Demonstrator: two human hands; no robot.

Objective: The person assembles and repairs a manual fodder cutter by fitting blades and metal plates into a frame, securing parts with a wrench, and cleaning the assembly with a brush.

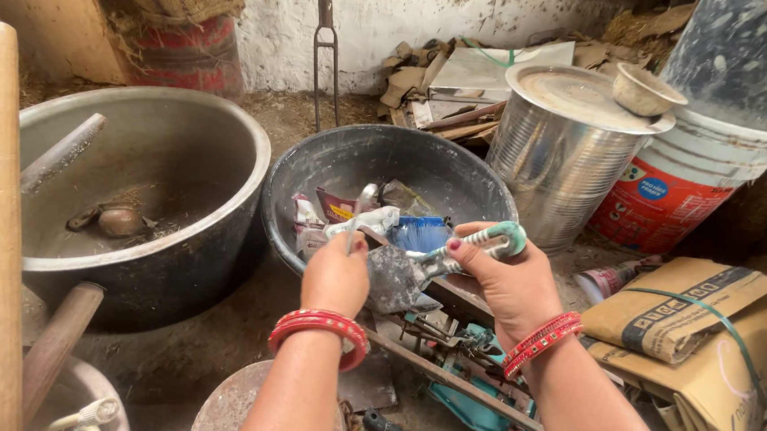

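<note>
Sorting stage, by appearance. Right hand (pixel 509 283) is closed on a trowel's teal-white handle (pixel 494 239), blade (pixel 394 281) over the rim of the dark basin (pixel 287 182). Left hand (pixel 336 275) pinches a thin grey tool (pixel 358 214) — its kind unclear. Lifting either clear calls for a firm, steady grasp.
</note>
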